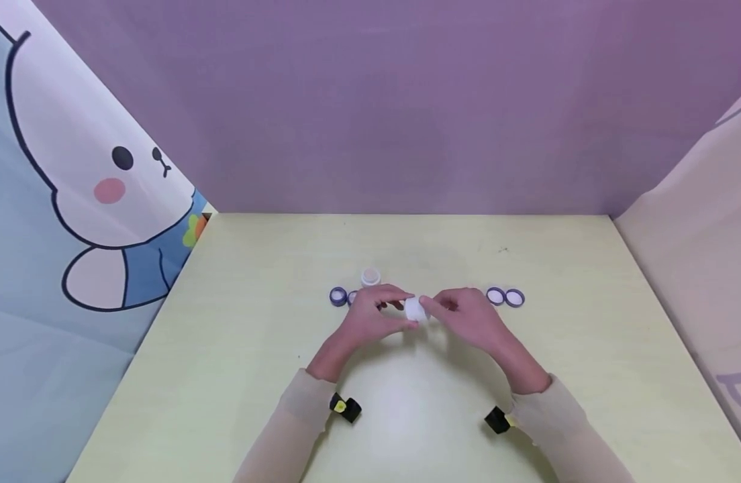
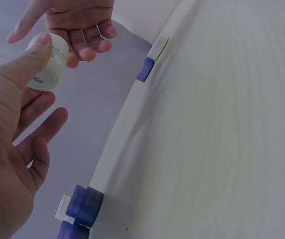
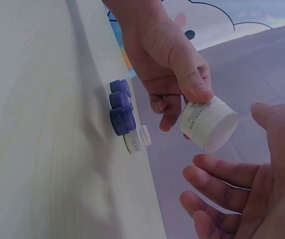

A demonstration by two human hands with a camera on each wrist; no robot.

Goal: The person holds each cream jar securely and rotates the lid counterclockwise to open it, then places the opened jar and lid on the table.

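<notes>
A white cosmetic jar [image 1: 415, 309] with small printed text is held above the table, tilted. My left hand [image 1: 376, 312] pinches it between thumb and fingers, as the left wrist view shows with the jar [image 2: 52, 62] and hand [image 2: 13, 114]. My right hand [image 1: 467, 317] is close beside its right end. In the right wrist view the right hand [image 3: 246, 184] has its fingers spread and apart from the jar [image 3: 209, 124]; a smooth white end faces it. Whether that end is a lid I cannot tell.
Blue jars [image 3: 121, 100] stand in a row behind the left hand, beside an uncovered white jar [image 1: 370, 276]. Two blue-rimmed lids [image 1: 495, 296] lie side by side beyond the right hand. A purple wall [image 1: 407, 107] closes the table's [image 1: 588, 268] far edge.
</notes>
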